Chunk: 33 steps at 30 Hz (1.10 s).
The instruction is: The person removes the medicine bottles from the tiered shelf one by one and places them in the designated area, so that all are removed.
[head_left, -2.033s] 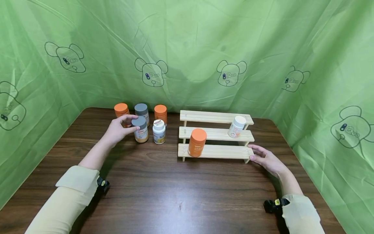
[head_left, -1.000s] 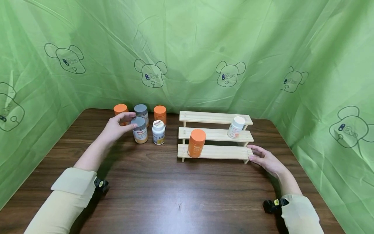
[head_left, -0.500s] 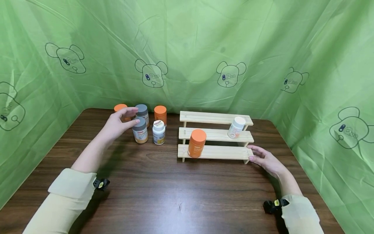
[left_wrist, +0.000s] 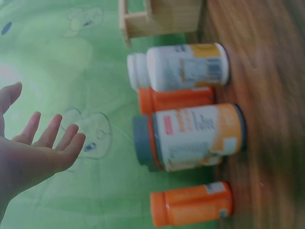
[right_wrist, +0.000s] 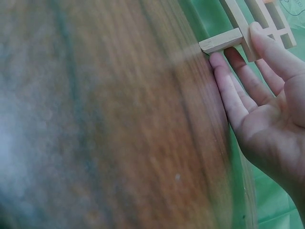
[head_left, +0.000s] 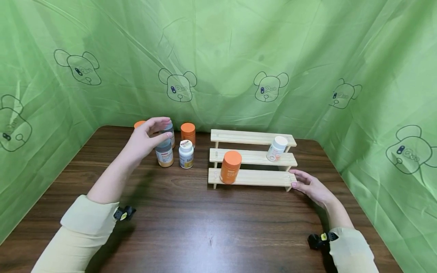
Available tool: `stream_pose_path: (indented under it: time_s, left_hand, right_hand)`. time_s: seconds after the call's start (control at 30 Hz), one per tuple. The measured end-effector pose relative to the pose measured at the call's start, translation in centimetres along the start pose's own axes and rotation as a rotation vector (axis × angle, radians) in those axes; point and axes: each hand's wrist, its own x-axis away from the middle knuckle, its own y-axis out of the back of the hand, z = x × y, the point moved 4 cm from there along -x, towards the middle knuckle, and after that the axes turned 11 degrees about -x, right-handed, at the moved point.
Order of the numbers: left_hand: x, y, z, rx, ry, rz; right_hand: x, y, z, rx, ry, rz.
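My left hand (head_left: 146, 138) hovers above the grey-capped bottles with fingers spread and nothing in its grasp. Under it stands the front grey-capped supplement bottle (head_left: 165, 156); in the left wrist view that bottle (left_wrist: 200, 136) is apart from the hand. My right hand (head_left: 313, 187) holds the right end of the lowest step of a three-step wooden display shelf (head_left: 261, 177). In the right wrist view the thumb lies against the shelf's (right_wrist: 245, 36) edge, with fingers behind it. An orange bottle (head_left: 230, 167) stands on the lowest step, and a white bottle (head_left: 277, 149) on the middle step.
A white bottle (head_left: 186, 154) stands just right of the front grey-capped one. Behind are an orange bottle (head_left: 188, 133), another grey-capped bottle (head_left: 169, 133) and a partly hidden orange bottle (head_left: 139, 124). A green curtain (head_left: 225, 57) surrounds the brown wooden table (head_left: 191, 227).
My left hand has let go of the front grey-capped bottle and risen up and to the right above it. The bottle stays upright in place. My right hand remains at the shelf end.
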Motion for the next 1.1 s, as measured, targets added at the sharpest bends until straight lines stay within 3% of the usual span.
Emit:
stream_pose_path:
  time_s: [0.67, 1.1]
  left_hand:
    - [0.0, -2.9, -6.9, 0.154, -0.130, 0.000]
    - [-0.5, -6.1, -10.3, 0.177, -0.210, 0.084]
  right_hand:
    - [0.0, -0.2, 0.3, -0.017, 0.016, 0.015]
    - [0.0, -0.2, 0.3, -0.003, 0.000, -0.001]
